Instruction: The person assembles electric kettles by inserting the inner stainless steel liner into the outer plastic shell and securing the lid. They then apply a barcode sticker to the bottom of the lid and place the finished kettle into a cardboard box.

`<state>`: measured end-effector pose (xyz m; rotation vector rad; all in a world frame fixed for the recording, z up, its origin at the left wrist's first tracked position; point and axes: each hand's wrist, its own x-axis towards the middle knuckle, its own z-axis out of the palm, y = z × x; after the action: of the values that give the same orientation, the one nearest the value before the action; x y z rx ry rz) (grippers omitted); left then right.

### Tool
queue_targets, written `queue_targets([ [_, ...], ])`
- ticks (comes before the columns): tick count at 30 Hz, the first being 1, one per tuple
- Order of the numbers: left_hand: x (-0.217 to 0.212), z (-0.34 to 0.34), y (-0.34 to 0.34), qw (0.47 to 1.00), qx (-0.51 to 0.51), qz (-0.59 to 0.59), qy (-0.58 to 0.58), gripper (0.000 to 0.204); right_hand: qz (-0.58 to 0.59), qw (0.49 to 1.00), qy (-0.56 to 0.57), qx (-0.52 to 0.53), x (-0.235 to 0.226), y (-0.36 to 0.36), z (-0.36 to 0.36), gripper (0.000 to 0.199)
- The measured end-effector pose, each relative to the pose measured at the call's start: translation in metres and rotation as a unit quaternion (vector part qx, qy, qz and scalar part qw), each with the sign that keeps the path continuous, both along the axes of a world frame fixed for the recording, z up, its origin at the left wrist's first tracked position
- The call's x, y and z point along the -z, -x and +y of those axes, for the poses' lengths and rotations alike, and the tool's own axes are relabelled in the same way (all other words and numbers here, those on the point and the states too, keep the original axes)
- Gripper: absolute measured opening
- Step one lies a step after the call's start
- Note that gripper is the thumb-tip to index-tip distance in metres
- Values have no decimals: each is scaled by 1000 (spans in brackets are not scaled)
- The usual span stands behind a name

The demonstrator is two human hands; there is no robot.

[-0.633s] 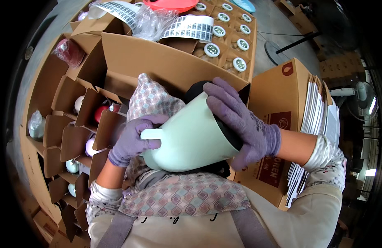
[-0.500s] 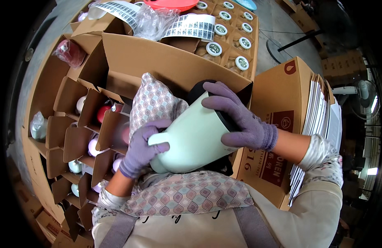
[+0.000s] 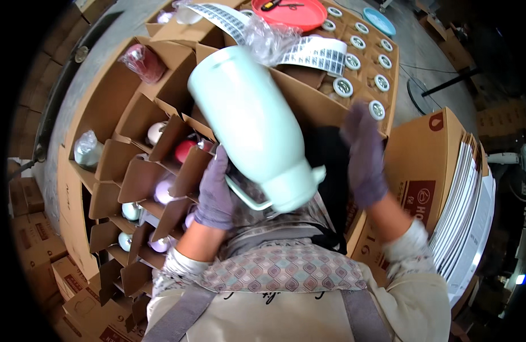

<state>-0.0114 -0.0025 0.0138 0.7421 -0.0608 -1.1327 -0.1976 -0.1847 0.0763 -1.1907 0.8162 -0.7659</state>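
A mint-green thermos jug (image 3: pixel 251 114) hangs tilted in front of me, its broad end toward the far left and its spouted end pointing near and right. My left hand (image 3: pixel 214 191), in a purple glove, grips it at the side by the looped handle; some of its fingers are hidden behind the jug. In a matching glove, my right hand (image 3: pixel 365 154) is off the jug to its right, holding nothing. Its fingers are stretched out, with blurred tips.
At left, a divided carton (image 3: pixel 134 151) holds pale, lilac and red vessels. Farther back, another carton holds several vessels with round-topped necks (image 3: pixel 342 86). A sticker sheet (image 3: pixel 317 54), clear plastic (image 3: pixel 268 40) and a red tray (image 3: pixel 291 14) lie there. A tall carton (image 3: pixel 422 171) and stacked sheets (image 3: pixel 462 211) stand right.
The jug has swung round and up, its broad end now toward the far left. My right hand has let go of it and moved right. My view has shifted somewhat.
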Motion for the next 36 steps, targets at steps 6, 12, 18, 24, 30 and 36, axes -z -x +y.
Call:
queue_targets([
  [6,4,-3,22,992,-100,72,-21,37,97,992,-59,-53,31,-22,55,66],
  [12,-18,0,44,983,-141,114,-27,50,162,945,268,-91,11,-2,59,82],
  [18,-35,2,48,987,-91,126,28,51,143,621,746,-194,52,44,99,48],
  [24,-13,-1,48,981,-107,159,14,49,30,943,331,6,32,28,98,68],
  [30,0,-4,32,973,-132,189,24,40,137,938,312,-61,-31,-10,55,100],
  [36,7,9,25,959,-112,233,114,34,29,959,259,-113,-14,-37,51,80],
])
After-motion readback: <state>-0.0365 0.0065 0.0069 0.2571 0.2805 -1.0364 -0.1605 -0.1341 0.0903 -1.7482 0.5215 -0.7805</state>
